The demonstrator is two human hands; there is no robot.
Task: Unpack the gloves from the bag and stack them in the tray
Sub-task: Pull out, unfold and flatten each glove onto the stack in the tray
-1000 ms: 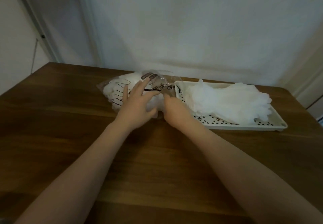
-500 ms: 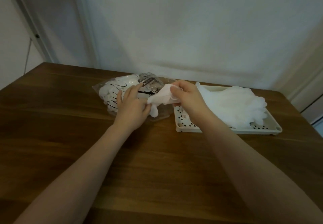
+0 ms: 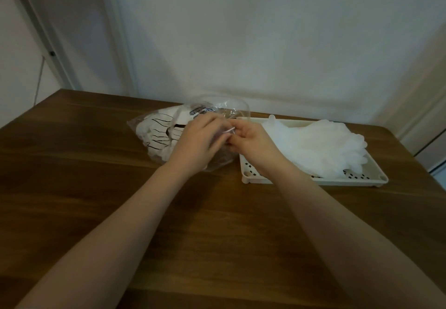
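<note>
Hands meet at the mouth of the bag (image 3: 183,137), above the wooden surface (image 3: 217,224). Right hand (image 3: 251,143): fingers curled, thumb and forefinger pinching a thin pale edge at the opening; whether that edge is bag film or the cuff of a glove cannot be told. Left hand (image 3: 196,143): fingers bent over the near side of the bag mouth, pressing on or gripping the film; which of the two is not clear from this angle. Judgement: left hand steadies the bag so that the right can draw the next glove out toward the tray, which lies on that side. Bag is clear plastic, lying on its side on the surface, closed end to the left, open end lifted and facing right toward the tray; long axis runs roughly left-right. White gloves still inside (image 3: 154,135) fill the left part, dark printed lines over them. Tray (image 3: 313,180), cream with a perforated floor, sits just right of the bag, its left end touching or nearly touching the film, its long axis also left-right. Stacked gloves (image 3: 313,144) lie in it, cuffs toward the bag, fingertips pointing right and hanging near the far right rim. Judgement: task partway done, since a stack is in the tray and more gloves remain in the bag.
</note>
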